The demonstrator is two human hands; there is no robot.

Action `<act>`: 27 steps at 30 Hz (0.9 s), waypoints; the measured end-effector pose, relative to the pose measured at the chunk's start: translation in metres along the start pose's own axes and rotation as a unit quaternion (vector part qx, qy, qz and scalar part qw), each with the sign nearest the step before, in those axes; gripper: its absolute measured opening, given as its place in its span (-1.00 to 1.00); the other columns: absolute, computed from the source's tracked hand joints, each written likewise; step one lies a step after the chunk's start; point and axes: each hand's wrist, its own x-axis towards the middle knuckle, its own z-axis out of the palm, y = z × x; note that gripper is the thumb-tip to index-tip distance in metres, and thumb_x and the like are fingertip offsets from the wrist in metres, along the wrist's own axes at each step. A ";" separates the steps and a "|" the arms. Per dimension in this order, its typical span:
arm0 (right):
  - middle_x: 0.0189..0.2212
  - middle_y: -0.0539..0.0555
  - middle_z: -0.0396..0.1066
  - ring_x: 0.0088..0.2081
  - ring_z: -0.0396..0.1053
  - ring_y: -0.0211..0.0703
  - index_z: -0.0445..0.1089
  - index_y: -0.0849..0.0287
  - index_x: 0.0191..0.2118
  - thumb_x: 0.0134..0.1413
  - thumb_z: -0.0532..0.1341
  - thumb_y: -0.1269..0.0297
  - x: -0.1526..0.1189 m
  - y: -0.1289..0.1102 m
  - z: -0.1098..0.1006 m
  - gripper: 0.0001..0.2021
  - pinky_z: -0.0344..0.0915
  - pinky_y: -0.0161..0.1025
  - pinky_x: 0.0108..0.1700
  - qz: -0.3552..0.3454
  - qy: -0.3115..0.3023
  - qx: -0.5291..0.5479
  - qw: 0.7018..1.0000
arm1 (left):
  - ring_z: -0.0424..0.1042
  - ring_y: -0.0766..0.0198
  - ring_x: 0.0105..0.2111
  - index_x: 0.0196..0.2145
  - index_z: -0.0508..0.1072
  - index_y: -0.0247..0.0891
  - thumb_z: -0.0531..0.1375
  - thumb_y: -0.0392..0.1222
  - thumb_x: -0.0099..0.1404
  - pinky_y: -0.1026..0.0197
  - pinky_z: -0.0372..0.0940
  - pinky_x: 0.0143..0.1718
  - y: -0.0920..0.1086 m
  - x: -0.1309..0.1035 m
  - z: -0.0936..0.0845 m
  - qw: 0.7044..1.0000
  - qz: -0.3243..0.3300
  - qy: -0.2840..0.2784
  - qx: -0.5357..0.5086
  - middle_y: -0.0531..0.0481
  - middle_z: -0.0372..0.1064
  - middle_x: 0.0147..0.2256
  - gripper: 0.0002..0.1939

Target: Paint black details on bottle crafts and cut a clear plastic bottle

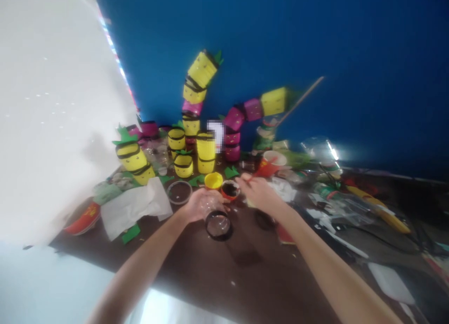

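My left hand (201, 204) is closed around a clear plastic cup (218, 224), tilted so that its black-painted rim faces me. In my right hand (257, 192) is a thin red-handled paintbrush (268, 164), its handle pointing up to the right. That hand is beside a small pot of black paint (230, 189); the brush tip is too blurred to make out. A small yellow pot (213, 180) stands just left of the black one. Further left lies a clear round lid (179, 193).
Stacked yellow and magenta cups with green leaf tops (205, 150) stand along the blue wall. A red paper cup (273, 162) is behind my right hand. White paper (135, 207) lies left; clear bottles (345, 204), a yellow-handled tool (380, 209) and cables clutter the right.
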 end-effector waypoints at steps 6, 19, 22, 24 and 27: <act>-0.69 -0.05 0.29 -0.58 0.26 -0.24 0.19 0.11 -0.58 0.18 0.02 0.01 0.009 -0.003 -0.002 -0.61 0.17 -0.29 -0.42 0.111 -0.023 0.189 0.975 | 0.49 -0.04 -0.26 -0.33 0.48 -0.43 0.08 -0.11 0.06 0.03 0.27 -0.17 -0.003 0.002 -0.002 1.000 0.002 -0.002 0.001 -0.30 0.50 -0.26 -0.65; -0.63 0.09 0.39 -0.60 0.31 -0.19 0.23 0.11 -0.51 0.08 -0.03 -0.26 0.005 0.032 0.012 -0.49 0.27 -0.23 -0.49 0.192 0.053 0.345 0.917 | 0.45 0.11 -0.35 -0.37 0.49 -0.42 0.10 -0.13 0.03 0.13 0.25 -0.21 0.000 0.003 0.000 1.000 0.002 0.022 -0.016 -0.21 0.49 -0.38 -0.69; -0.63 0.09 0.39 -0.60 0.31 -0.17 0.22 0.09 -0.51 0.08 -0.03 -0.26 0.005 0.039 0.015 -0.50 0.27 -0.21 -0.49 0.201 0.079 0.355 0.910 | 0.45 0.11 -0.35 -0.37 0.49 -0.42 0.10 -0.13 0.04 0.12 0.26 -0.20 -0.001 0.004 -0.003 1.000 0.002 0.024 -0.011 -0.22 0.49 -0.36 -0.69; -0.64 0.07 0.38 -0.61 0.29 -0.19 0.25 0.10 -0.51 0.08 0.01 -0.22 0.005 0.039 0.016 -0.53 0.25 -0.23 -0.50 0.200 0.083 0.350 0.911 | 0.46 0.09 -0.34 -0.37 0.49 -0.42 0.09 -0.13 0.05 0.11 0.27 -0.19 -0.001 0.005 -0.004 1.000 0.003 0.023 -0.007 -0.23 0.50 -0.34 -0.69; -0.64 0.05 0.38 -0.60 0.28 -0.23 0.30 0.14 -0.53 0.05 0.10 -0.17 0.004 0.034 0.018 -0.56 0.22 -0.28 -0.50 0.187 0.068 0.340 0.919 | 0.47 0.07 -0.33 -0.37 0.49 -0.40 0.09 -0.13 0.05 0.10 0.28 -0.20 -0.001 0.005 -0.004 1.000 0.001 0.027 -0.006 -0.24 0.50 -0.33 -0.70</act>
